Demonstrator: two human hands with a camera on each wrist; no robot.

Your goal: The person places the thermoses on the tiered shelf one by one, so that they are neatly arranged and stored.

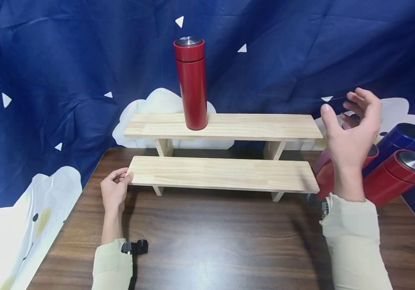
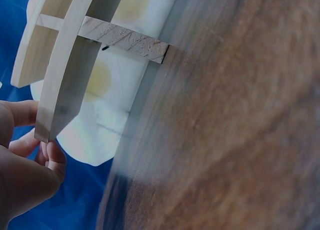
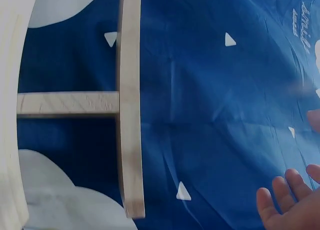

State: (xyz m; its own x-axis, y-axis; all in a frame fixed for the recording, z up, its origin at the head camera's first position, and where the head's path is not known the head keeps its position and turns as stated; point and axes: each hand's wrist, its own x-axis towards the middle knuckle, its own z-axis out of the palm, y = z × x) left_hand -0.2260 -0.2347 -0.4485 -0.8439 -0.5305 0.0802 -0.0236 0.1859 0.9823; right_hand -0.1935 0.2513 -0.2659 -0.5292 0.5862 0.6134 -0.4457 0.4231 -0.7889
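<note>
A two-tier wooden shelf (image 1: 221, 173) stands on the table. My left hand (image 1: 114, 191) pinches the left end of its lower board, and the left wrist view shows thumb and fingers about that board end (image 2: 47, 120). A red thermos flask (image 1: 194, 88) with a silver lid stands upright on the upper board (image 1: 261, 125), left of the middle. Above the table at the right, my right hand (image 1: 354, 139) is raised with loosely bent fingers and holds nothing. In the right wrist view, the fingers (image 3: 284, 194) are apart from the shelf.
At the right, partly behind my right arm, stand a red flask (image 1: 397, 177), a dark blue flask (image 1: 406, 137) and other partly hidden flasks. A blue curtain (image 1: 279, 60) with white triangles hangs behind the shelf. The brown wooden table (image 1: 211, 233) extends in front.
</note>
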